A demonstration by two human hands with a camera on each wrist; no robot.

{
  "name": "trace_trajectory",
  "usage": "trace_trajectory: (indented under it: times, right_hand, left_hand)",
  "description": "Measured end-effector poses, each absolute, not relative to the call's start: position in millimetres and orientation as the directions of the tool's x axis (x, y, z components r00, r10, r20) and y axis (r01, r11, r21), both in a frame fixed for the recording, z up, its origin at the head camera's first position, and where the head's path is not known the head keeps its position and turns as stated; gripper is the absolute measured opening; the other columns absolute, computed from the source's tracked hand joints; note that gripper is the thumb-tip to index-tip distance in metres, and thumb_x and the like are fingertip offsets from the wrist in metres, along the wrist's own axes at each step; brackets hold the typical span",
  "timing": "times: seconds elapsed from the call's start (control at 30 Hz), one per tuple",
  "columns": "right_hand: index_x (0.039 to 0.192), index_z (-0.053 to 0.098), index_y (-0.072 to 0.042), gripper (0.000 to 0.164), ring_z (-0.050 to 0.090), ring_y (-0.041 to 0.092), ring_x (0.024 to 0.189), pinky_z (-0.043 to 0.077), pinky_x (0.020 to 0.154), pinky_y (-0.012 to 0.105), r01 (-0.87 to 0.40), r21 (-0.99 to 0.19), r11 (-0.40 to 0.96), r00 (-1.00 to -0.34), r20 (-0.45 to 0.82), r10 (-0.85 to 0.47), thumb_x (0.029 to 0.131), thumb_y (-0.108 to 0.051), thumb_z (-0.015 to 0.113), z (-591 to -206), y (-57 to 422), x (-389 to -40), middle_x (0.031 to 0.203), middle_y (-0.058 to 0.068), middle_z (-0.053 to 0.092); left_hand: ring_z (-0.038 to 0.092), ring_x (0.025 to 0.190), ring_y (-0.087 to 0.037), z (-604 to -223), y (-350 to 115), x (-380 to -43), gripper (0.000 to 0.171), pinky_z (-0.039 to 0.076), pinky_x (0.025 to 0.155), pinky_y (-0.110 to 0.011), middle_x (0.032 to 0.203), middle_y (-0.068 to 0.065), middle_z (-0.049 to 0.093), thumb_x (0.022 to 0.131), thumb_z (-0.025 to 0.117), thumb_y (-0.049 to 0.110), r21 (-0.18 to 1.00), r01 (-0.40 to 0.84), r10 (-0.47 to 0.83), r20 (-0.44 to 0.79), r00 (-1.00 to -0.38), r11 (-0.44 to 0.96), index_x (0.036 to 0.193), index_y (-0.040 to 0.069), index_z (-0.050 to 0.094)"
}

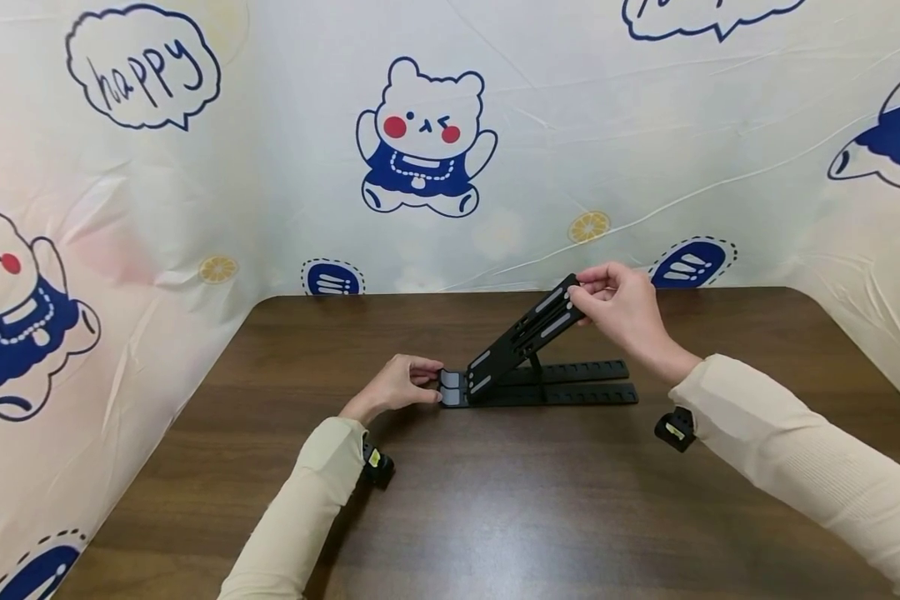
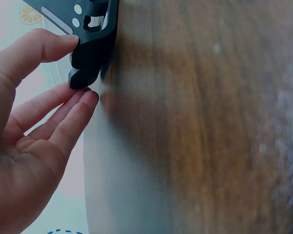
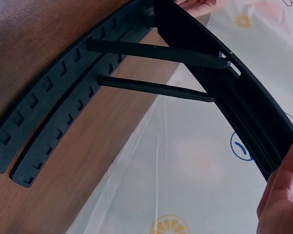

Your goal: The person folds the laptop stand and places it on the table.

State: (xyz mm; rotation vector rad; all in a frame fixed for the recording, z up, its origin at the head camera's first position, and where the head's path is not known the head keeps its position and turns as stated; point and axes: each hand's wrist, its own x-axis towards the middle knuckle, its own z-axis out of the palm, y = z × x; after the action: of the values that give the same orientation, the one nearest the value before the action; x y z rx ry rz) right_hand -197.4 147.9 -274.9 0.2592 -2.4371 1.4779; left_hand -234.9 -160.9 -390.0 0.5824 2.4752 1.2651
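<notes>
A black folding laptop stand [image 1: 521,337] stands on the table with its upper panel tilted up to the right. Its two notched base bars [image 1: 585,393] lie flat, side by side. In the right wrist view, two thin support struts [image 3: 154,51] span from the underside of the raised panel to the base bars. My left hand [image 1: 399,383] pinches the stand's low end, by the grey-padded front lips [image 1: 451,388]. In the left wrist view its thumb touches one edge, with fingertips at the lip. My right hand [image 1: 624,310] grips the panel's raised top end between thumb and fingers.
The brown wooden table [image 1: 495,500] extends around the stand. A printed cloth [image 1: 292,167] with cartoon bears hangs behind the table and along both sides. Small black wrist devices [image 1: 677,428] sit at both sleeves.
</notes>
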Motion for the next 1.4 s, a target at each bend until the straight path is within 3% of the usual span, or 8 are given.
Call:
trace_trajectory:
  times: [0.2,0.4,0.6,0.7,0.83,1.0,1.4]
  right_hand:
    - [0.102,0.057,0.005,0.03,0.058,0.006,0.056,0.048,0.055,0.02,-0.286,-0.826,0.486,-0.956,0.28,-0.087,0.085,-0.019,0.059,-269.8,156.2,-197.6,0.088,0.018,0.06]
    - [0.106,0.058,0.001,0.033,0.058,0.006,0.069,0.048,0.063,0.02,-0.34,-0.807,0.484,-0.941,0.295,-0.168,0.087,-0.026,0.056,-272.5,171.1,-199.2,0.094,0.014,0.061]
    - [0.107,0.058,-0.002,0.032,0.054,0.005,0.077,0.044,0.065,0.016,-0.35,-0.766,0.539,-0.935,0.318,-0.155,0.087,-0.027,0.056,-292.0,195.2,-202.8,0.097,0.01,0.06]
    - [0.109,0.058,-0.002,0.033,0.054,0.006,0.081,0.043,0.066,0.014,-0.343,-0.733,0.587,-0.939,0.284,-0.195,0.086,-0.026,0.058,-312.5,211.6,-207.3,0.1,0.011,0.061]
    - [0.114,0.054,0.002,0.041,0.056,0.019,0.09,0.047,0.074,0.023,-0.317,-0.714,0.624,-0.943,0.164,-0.291,0.085,-0.026,0.06,-340.8,231.2,-211.3,0.104,0.017,0.059]
    - [0.117,0.049,0.008,0.051,0.053,0.034,0.098,0.046,0.081,0.043,-0.29,-0.707,0.645,-0.93,0.049,-0.365,0.083,-0.027,0.063,-365.3,241.5,-213.4,0.111,0.024,0.054]
    - [0.122,0.044,0.01,0.071,0.045,0.038,0.104,0.037,0.088,0.052,-0.311,-0.629,0.712,-0.901,-0.044,-0.432,0.071,-0.029,0.074,-394.8,245.6,-214.5,0.117,0.027,0.045]
  left_hand:
    - [0.053,0.104,-0.03,-388.7,-160.4,-233.5,0.049,0.041,0.09,-0.036,0.116,-0.022,0.054,0.072,0.071,0.003,0.825,0.207,0.477,-0.085,-0.875,0.526,0.115,-0.009,0.053]
    - [0.05,0.106,-0.037,-372.8,-156.8,-223.6,0.047,0.038,0.091,-0.042,0.118,-0.028,0.05,0.073,0.068,-0.002,0.833,0.204,0.494,-0.094,-0.864,0.515,0.115,-0.015,0.049]
    - [0.048,0.107,-0.04,-358.5,-152.6,-214.6,0.046,0.037,0.092,-0.045,0.119,-0.029,0.048,0.075,0.065,-0.003,0.837,0.18,0.484,-0.112,-0.868,0.516,0.116,-0.015,0.048]
    - [0.05,0.105,-0.035,-372.5,-156.3,-222.4,0.046,0.039,0.091,-0.042,0.118,-0.024,0.051,0.074,0.067,0.0,0.829,0.174,0.461,-0.111,-0.88,0.531,0.117,-0.01,0.051]
    - [0.053,0.103,-0.027,-391.6,-161.5,-233.3,0.047,0.042,0.089,-0.036,0.117,-0.017,0.054,0.072,0.071,0.004,0.823,0.165,0.438,-0.109,-0.892,0.543,0.116,-0.004,0.055]
    - [0.052,0.105,-0.029,-392.0,-161.6,-233.6,0.048,0.041,0.09,-0.037,0.118,-0.018,0.054,0.073,0.071,0.004,0.832,0.151,0.436,-0.118,-0.892,0.534,0.117,-0.004,0.054]
    - [0.048,0.107,-0.038,-362.9,-154.3,-215.7,0.048,0.037,0.092,-0.043,0.119,-0.026,0.05,0.074,0.067,-0.002,0.841,0.14,0.451,-0.133,-0.883,0.523,0.117,-0.012,0.049]
